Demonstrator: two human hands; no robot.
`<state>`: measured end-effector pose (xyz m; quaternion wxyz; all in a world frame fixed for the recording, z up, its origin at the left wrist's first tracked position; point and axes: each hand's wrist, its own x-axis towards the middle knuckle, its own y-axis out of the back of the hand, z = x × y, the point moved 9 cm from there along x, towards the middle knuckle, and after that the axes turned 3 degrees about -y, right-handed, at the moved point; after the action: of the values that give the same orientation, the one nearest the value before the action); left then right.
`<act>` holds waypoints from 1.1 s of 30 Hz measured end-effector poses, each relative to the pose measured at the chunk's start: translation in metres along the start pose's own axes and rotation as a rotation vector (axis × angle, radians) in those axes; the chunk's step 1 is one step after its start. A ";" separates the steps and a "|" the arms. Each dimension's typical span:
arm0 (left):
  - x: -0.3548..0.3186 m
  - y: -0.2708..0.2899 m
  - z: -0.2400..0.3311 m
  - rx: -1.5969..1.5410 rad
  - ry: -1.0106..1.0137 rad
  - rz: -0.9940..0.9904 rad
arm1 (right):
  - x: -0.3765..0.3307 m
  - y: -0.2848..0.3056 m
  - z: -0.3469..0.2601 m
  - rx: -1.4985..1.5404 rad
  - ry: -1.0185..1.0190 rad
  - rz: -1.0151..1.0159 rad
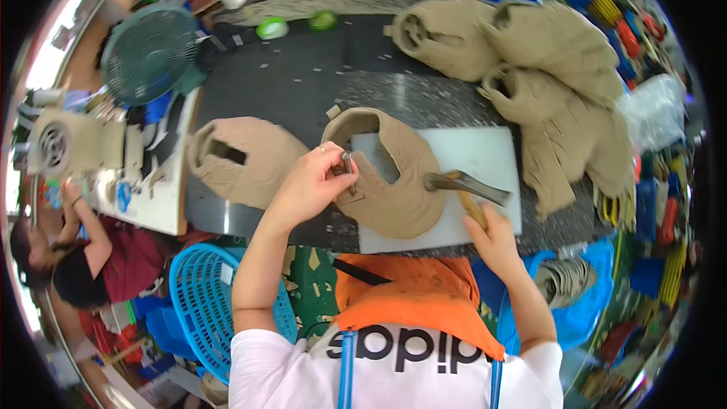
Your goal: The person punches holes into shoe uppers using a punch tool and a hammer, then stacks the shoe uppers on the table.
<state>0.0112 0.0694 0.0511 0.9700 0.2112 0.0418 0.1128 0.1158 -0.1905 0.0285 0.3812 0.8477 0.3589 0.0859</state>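
Note:
A tan suede shoe-upper piece (pixel 397 182) lies on a white cutting board (pixel 485 155) on the dark worktable. My left hand (pixel 314 185) pinches a small metal punch (pixel 347 163) upright on the piece's left side. My right hand (pixel 492 235) grips the wooden handle of a hammer (pixel 463 182), whose metal head rests over the right edge of the piece.
Another tan upper (pixel 242 159) lies left of the board. A pile of tan uppers (pixel 530 60) fills the table's back right. A green fan (pixel 149 53) stands back left. A blue basket (pixel 198 307) sits by my left knee. A seated person (pixel 91 257) is at far left.

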 end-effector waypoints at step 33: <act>0.195 -0.015 -0.004 -0.053 -0.184 0.214 | -0.013 -0.003 0.052 0.745 -0.259 0.114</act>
<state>0.2031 0.1038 0.0345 0.9575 0.1980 -0.0731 0.1967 0.1259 -0.2282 -0.0079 0.0843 0.9502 0.2668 -0.1369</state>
